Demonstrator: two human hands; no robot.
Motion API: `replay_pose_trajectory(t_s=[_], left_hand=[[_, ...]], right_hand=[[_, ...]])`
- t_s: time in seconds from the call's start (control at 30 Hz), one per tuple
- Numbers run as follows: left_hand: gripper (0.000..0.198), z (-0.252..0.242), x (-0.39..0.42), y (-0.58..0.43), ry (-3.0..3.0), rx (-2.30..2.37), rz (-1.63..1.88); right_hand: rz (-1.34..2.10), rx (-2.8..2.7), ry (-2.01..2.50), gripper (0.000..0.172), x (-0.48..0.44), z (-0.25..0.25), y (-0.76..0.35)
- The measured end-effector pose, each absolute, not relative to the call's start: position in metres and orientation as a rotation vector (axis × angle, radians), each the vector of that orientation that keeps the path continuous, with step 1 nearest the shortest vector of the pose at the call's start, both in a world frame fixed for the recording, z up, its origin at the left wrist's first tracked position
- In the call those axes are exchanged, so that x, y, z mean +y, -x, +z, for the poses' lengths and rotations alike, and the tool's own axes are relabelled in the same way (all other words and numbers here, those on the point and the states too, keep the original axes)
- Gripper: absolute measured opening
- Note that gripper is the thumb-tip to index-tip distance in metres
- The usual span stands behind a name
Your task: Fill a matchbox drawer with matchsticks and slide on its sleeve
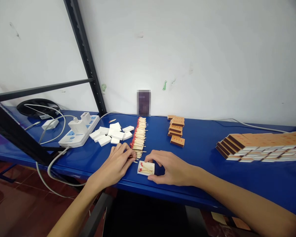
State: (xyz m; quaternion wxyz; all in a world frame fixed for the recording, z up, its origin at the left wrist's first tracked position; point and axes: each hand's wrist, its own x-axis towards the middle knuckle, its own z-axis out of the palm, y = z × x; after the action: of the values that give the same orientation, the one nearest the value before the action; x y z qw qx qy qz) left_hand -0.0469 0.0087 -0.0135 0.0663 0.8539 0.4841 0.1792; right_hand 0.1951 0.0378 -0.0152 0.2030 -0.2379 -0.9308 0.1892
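Note:
A long row of red-headed matches [139, 135] lies on the blue table, heads facing left. At its near end, my left hand [118, 161] has its thumb and fingertips pinched together on some matches; how many is hidden by the fingers. My right hand [171, 168] grips a small white matchbox tray [153, 163] by its right part, thumb on the near side and finger on the far side. The tray lies flat near the table's front edge, with several matches inside. Behind my left hand is a loose pile of white matchbox trays [117, 135].
Orange matchbox sleeves [177, 141] are piled beyond my right hand. A large stack of matchboxes [261, 146] stands at the right. On the left are a power strip [75, 135] with cables and a black shelf post [86, 52]. A dark pixelated rectangle [143, 102] stands against the wall.

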Motion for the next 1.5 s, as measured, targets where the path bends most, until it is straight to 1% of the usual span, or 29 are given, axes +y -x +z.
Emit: replay_pose_trajectory(t_s=[0.2,0.4,0.47,0.57,0.67,0.77,0.93,1.0,1.1,1.17,1.33,1.5], left_hand=[[0.02,-0.011,0.005,0.047,-2.6,1.48,0.533],[0.014,-0.009,0.002,0.049,-2.594,1.447,0.502],[0.016,-0.008,0.002,0.049,-2.569,1.434,0.533],[0.018,-0.006,-0.002,0.042,-2.497,1.41,0.639],[0.017,-0.004,-0.006,0.03,-2.451,1.36,0.658],[0.016,-0.006,-0.005,0.023,-2.462,1.36,0.652],[0.017,-0.012,0.003,0.038,-2.533,1.528,0.696],[0.015,-0.013,0.005,0.046,-2.578,1.549,0.646],[0.015,-0.014,0.007,0.048,-2.617,1.562,0.618],[0.016,-0.014,0.008,0.046,-2.624,1.577,0.622],[0.018,-0.014,0.01,0.041,-2.624,1.569,0.581],[0.014,-0.01,0.008,0.04,-2.598,1.508,0.621]], right_hand=[[0.524,-2.601,0.671,0.033,0.038,-0.013,-0.194],[0.546,-2.606,0.678,0.034,0.038,-0.012,-0.194],[0.553,-2.598,0.682,0.037,0.038,-0.012,-0.194],[0.572,-2.583,0.718,0.048,0.038,-0.014,-0.193],[0.605,-2.574,0.715,0.056,0.039,-0.015,-0.192],[0.62,-2.558,0.689,0.06,0.039,-0.016,-0.192],[0.576,-2.573,0.734,0.064,0.039,-0.016,-0.193],[0.563,-2.578,0.721,0.059,0.039,-0.016,-0.193],[0.528,-2.588,0.656,0.041,0.039,-0.016,-0.193],[0.499,-2.598,0.624,0.032,0.039,-0.017,-0.193],[0.481,-2.603,0.594,0.022,0.041,-0.02,-0.194],[0.489,-2.596,0.583,0.019,0.04,-0.019,-0.194]])
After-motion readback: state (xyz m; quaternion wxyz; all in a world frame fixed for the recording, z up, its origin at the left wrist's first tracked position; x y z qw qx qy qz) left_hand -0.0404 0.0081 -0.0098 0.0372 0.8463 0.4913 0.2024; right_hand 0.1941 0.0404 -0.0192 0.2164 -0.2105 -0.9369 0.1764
